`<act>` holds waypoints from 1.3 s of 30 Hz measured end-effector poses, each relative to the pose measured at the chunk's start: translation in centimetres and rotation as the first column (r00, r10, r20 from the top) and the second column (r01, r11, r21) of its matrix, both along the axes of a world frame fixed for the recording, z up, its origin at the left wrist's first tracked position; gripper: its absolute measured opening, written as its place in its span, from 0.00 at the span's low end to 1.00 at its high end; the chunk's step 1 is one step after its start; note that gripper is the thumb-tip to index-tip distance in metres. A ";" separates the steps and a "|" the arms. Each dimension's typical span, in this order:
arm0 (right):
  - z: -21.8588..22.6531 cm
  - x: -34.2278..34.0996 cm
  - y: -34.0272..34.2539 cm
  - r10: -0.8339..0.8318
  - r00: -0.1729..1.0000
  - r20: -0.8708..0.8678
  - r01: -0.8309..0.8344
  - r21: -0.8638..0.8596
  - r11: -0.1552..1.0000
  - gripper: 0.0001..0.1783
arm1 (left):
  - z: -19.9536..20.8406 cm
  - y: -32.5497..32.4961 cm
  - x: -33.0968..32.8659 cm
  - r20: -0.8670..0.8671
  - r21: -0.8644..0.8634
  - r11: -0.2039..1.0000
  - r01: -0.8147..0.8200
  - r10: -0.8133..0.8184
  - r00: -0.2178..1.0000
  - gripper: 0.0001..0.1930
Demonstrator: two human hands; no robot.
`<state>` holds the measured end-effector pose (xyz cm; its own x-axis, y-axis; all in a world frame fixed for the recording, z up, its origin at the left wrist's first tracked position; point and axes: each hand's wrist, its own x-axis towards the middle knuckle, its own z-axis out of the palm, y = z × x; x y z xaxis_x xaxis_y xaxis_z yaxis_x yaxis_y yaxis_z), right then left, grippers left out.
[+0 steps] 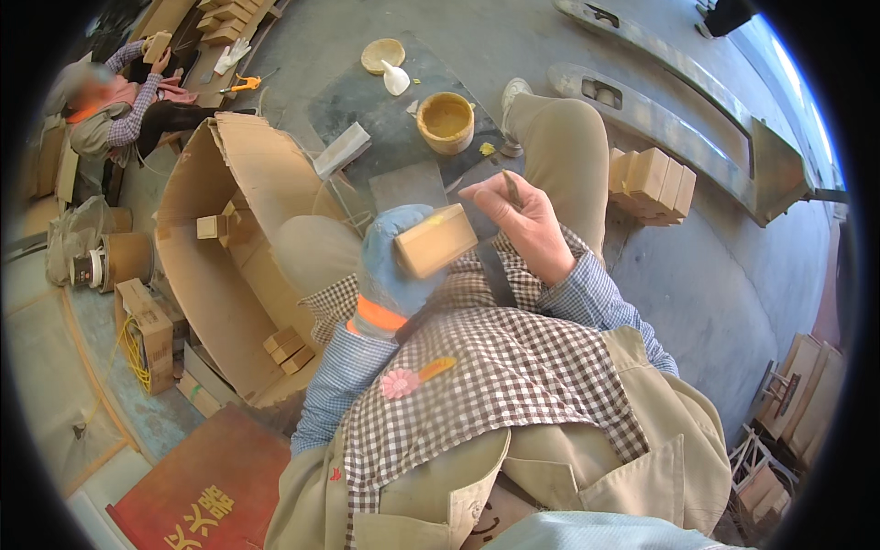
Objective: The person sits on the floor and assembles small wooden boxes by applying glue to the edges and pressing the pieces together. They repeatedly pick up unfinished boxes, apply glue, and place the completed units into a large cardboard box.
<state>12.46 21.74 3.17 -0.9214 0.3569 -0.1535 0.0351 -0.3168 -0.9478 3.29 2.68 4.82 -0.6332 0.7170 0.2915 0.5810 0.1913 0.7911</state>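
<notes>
My left hand (390, 266), in a blue glove with an orange cuff, grips a tan rectangular block (437, 243) and holds it tilted above my lap. A yellowish smear shows on the block's upper face. Just right of it, my bare right hand (533, 227) pinches a slim, dark tool (511, 189). The tool's end sticks up past my fingers, and its exact kind cannot be made out. Ahead of my hands stands a round tub (446, 147) of yellow-brown paste. A white squeeze bottle (395, 79) stands beyond it, by a round lid (381, 49).
An open cardboard box (197, 293) with several blocks inside stands at my left. Stacked blocks (649, 186) sit right of my knee, near a pallet jack (678, 69). A co-worker (115, 110) sits far left, handling a block. A red box (206, 481) lies lower left.
</notes>
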 end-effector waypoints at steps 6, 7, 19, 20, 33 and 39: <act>1.8 0.3 1.3 0.110 0.993 0.029 -0.112 0.440 0.891 0.09 | 0.1 1.1 0.2 0.014 -0.046 0.996 0.075 -0.075 0.997 0.29; 1.8 0.2 1.5 0.138 0.990 0.023 -0.132 0.467 0.874 0.09 | 0.1 1.2 0.3 0.022 -0.067 0.994 0.081 -0.079 0.997 0.29; 0.2 0.9 1.6 0.163 0.969 -0.185 0.038 0.765 0.643 0.07 | -0.8 1.7 1.5 0.187 -0.172 0.983 0.070 -0.037 0.982 0.28; 0.2 1.2 2.0 0.100 0.975 -0.200 0.083 0.737 0.671 0.06 | -1.1 1.8 1.6 0.216 -0.164 0.984 0.065 -0.028 0.976 0.28; -2.4 9.8 4.8 -0.251 0.895 0.369 -0.037 0.621 0.783 0.07 | -3.6 2.0 1.5 0.309 -0.056 0.991 0.125 -0.102 0.945 0.27; -0.3 6.0 3.8 -0.051 0.982 0.180 -0.055 0.539 0.841 0.09 | -2.6 2.1 1.5 0.280 -0.096 0.981 0.166 -0.134 0.951 0.26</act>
<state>18.44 25.50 2.92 -0.8974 0.4298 -0.0995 0.2209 0.2426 -0.9446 4.82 4.81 2.25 -0.5589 0.8286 0.0321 0.3767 0.2192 0.9000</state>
